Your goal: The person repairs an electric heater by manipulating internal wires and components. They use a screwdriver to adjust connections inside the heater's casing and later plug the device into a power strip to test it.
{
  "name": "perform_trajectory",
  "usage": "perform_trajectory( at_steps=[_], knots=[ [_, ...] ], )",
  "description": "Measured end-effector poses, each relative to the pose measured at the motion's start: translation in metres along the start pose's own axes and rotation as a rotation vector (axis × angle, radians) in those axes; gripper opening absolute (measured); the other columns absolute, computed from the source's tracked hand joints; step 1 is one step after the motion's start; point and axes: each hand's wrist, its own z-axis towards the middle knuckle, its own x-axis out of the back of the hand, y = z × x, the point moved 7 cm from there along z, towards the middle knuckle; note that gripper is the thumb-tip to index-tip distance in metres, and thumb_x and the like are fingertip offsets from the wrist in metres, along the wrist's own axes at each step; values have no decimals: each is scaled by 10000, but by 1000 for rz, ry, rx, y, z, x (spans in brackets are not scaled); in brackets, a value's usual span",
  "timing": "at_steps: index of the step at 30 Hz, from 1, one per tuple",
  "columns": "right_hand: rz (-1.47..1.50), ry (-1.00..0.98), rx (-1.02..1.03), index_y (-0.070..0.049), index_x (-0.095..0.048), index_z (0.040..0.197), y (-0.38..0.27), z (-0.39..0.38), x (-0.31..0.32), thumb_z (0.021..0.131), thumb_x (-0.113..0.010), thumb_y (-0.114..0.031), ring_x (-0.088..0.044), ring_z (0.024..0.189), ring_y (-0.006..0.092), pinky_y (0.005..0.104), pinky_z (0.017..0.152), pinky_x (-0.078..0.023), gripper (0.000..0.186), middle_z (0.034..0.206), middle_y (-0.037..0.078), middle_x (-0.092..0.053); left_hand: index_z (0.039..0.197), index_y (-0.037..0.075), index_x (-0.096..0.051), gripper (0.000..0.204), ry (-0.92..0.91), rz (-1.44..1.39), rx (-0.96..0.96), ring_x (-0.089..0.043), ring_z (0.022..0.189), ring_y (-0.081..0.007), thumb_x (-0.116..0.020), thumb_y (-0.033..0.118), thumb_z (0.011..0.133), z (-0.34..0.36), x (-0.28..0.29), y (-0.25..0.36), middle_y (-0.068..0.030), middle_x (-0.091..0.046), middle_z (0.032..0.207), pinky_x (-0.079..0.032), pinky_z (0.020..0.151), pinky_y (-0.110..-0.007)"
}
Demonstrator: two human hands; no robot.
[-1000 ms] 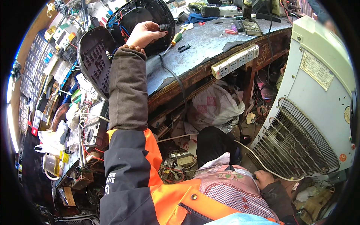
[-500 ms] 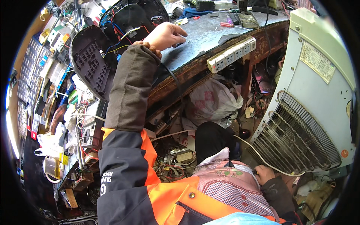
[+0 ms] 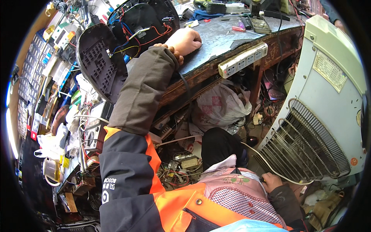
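My left hand [image 3: 185, 41] rests at the near edge of the bluish worktop, fingers curled in. Whatever is inside them is hidden. A brown bead bracelet [image 3: 177, 56] circles that wrist. Just beyond and left of it sits a black plastic housing [image 3: 147, 24] with red, blue and yellow wires. A dark slotted cover [image 3: 101, 62] leans open beside it, joined by wires. Low on the right, my right hand [image 3: 272, 181] lies by the pink checked apron [image 3: 239, 193], its fingers bent; a small dark spot shows at them, too unclear to name.
A white power strip [image 3: 243, 60] runs along the wooden bench edge. On the right a pale appliance with a wire grille [image 3: 309, 143] leans close. Below are a white plastic bag [image 3: 220, 106] and tangled cables. A pink-handled tool [image 3: 238, 29] lies on the worktop [image 3: 216, 36].
My left hand has shifted slightly right, and its fingers, stretched forward before, are now curled in. The whole view has shifted a little. My right hand stays by the apron.
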Motion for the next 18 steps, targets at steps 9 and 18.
perform_trajectory(
  at_steps=[9, 18],
  knots=[
    [-23, 5, 6, -84, -645, 1045, -1, -3, 1, 813, -757, -148, -692, 865, 409, 525, 748, -551, 265, 970, 159, -673, 1052, 48, -831, 260, 478, -31, 93, -790, 897, -314, -755, 257, 918, -29, 79, -39, -170, -809, 973, -617, 860, -395],
    [-10, 6, 0, -94, -645, 1057, 1, -5, -1, 817, -764, -154, -691, 882, 410, 521, 764, -549, 275, 974, 154, -670, 1079, -6, -806, 228, 624, -133, 235, -696, 734, -98, -742, 197, 997, -36, 86, -77, -47, -781, 847, -572, 685, -270]
  ],
)
